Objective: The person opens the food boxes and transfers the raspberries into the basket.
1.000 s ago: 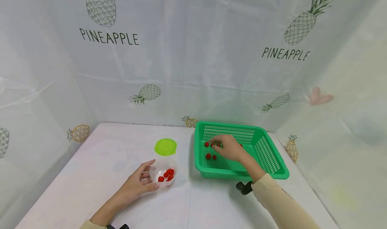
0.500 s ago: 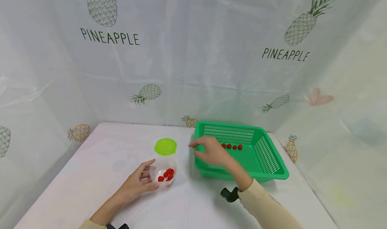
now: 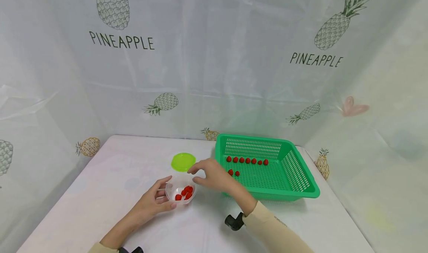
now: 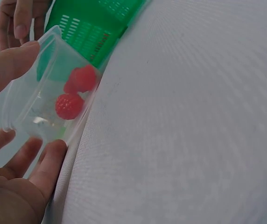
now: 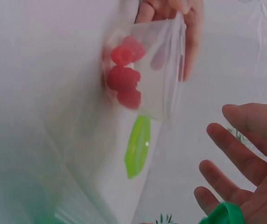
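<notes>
My left hand holds a clear plastic tub, thumb and fingers around its side. Several red raspberries lie in the tub; they show through its wall as raspberries in the left wrist view. Just right of the tub's rim hovers my right hand, fingers spread and nothing between them, as the right hand shows in the right wrist view. The green basket has more raspberries in it, a row along the back and two nearer the front left.
A lime-green lid lies on the white-covered table behind the tub. The basket stands at the right, close to the back curtain with pineapple prints. Curtains also flank both sides.
My right hand has moved left from over the basket to beside the tub. The raspberries it covered now show. The left hand and tub have stayed in place.
</notes>
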A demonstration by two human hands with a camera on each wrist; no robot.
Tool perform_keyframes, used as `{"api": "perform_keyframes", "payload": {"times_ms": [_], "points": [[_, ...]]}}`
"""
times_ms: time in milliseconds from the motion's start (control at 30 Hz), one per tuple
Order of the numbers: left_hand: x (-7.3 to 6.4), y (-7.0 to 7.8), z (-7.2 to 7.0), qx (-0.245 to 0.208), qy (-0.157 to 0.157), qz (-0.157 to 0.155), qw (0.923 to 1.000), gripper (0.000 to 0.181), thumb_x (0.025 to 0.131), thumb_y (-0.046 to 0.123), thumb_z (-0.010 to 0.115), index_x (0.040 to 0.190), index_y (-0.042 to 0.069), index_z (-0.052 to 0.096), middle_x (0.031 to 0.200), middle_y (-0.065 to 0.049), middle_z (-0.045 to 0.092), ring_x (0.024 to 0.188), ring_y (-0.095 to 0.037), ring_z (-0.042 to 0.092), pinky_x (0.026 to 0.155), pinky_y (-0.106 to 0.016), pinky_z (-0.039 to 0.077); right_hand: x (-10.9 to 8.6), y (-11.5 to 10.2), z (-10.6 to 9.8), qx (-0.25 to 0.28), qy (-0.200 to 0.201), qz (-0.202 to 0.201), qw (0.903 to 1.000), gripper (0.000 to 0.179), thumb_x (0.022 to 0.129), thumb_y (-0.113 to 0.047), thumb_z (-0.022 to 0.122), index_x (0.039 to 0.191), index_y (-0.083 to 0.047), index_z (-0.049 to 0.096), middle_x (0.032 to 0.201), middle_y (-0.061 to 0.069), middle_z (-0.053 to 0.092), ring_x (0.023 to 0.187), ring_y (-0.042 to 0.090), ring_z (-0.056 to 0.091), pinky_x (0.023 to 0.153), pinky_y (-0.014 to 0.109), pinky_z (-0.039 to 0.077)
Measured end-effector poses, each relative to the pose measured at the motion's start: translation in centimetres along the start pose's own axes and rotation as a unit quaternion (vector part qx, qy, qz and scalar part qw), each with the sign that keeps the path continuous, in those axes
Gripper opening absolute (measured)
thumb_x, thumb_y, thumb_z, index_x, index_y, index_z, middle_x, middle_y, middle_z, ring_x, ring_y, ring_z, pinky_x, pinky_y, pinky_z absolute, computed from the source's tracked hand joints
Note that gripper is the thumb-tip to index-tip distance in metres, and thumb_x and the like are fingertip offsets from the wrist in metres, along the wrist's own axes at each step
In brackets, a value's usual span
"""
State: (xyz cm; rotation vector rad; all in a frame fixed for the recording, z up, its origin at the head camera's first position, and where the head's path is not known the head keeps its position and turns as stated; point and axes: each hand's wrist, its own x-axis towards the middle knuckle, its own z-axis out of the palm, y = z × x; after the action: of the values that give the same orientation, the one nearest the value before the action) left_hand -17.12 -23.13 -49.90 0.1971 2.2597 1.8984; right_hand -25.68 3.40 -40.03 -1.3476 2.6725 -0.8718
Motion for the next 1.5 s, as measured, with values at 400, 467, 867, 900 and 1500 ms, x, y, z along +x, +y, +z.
{"api": "perform_keyframes", "payload": {"times_ms": [400,467,867,900,1500], "points": [[-0.2,-0.1,-0.1,0.001,-0.005,0.010,0.9999,0.094,0.091,0.019,0.087,0.166,0.020,0.030,0.156,-0.023,0.046,0.134,-0.037,0.061,0.100,-0.027,0.057,1.1,-0.6,2.7,-0.042,-0.022,0.014,0.9988,0.024,0.098,-0.012,0.076,0.120,-0.017,0.081,0.113,-0.007,0.079,0.111,0.008,0.065,0.101,0.028,0.052],[-0.2,-0.1,-0.2,0.003,-0.004,0.007,1.0000,0.094,0.091,0.019,0.087,0.166,0.021,0.031,0.156,-0.023,0.046,0.134,-0.037,0.061,0.101,-0.028,0.057,1.3,-0.8,2.8,-0.044,-0.025,0.012,0.9987,0.024,0.097,-0.012,0.077,0.120,-0.017,0.081,0.113,-0.008,0.079,0.111,0.009,0.066,0.100,0.027,0.052],[-0.2,-0.1,-0.1,-0.007,-0.010,0.013,0.9998,0.096,0.091,0.017,0.087,0.167,0.019,0.029,0.156,-0.025,0.046,0.134,-0.038,0.061,0.100,-0.027,0.057,1.6,-1.1,4.7,-0.063,-0.054,0.036,0.9959,0.020,0.093,-0.015,0.082,0.112,-0.021,0.083,0.105,-0.011,0.079,0.108,0.009,0.061,0.092,0.029,0.049],[-0.2,-0.1,-0.1,-0.008,-0.011,0.013,0.9998,0.096,0.091,0.017,0.087,0.167,0.019,0.029,0.156,-0.024,0.045,0.134,-0.037,0.061,0.100,-0.027,0.057,1.6,-1.1,4.8,-0.062,-0.058,0.042,0.9955,0.020,0.093,-0.015,0.083,0.112,-0.022,0.083,0.104,-0.012,0.079,0.108,0.008,0.060,0.091,0.030,0.049],[-0.4,-0.1,-0.1,-0.011,-0.011,0.013,0.9998,0.094,0.091,0.018,0.086,0.166,0.020,0.030,0.157,-0.022,0.043,0.134,-0.036,0.061,0.099,-0.027,0.058,2.7,-1.0,6.5,-0.014,-0.116,0.110,0.9871,0.019,0.089,-0.015,0.087,0.104,-0.027,0.083,0.091,-0.018,0.075,0.096,0.004,0.062,0.082,0.034,0.044]]}}
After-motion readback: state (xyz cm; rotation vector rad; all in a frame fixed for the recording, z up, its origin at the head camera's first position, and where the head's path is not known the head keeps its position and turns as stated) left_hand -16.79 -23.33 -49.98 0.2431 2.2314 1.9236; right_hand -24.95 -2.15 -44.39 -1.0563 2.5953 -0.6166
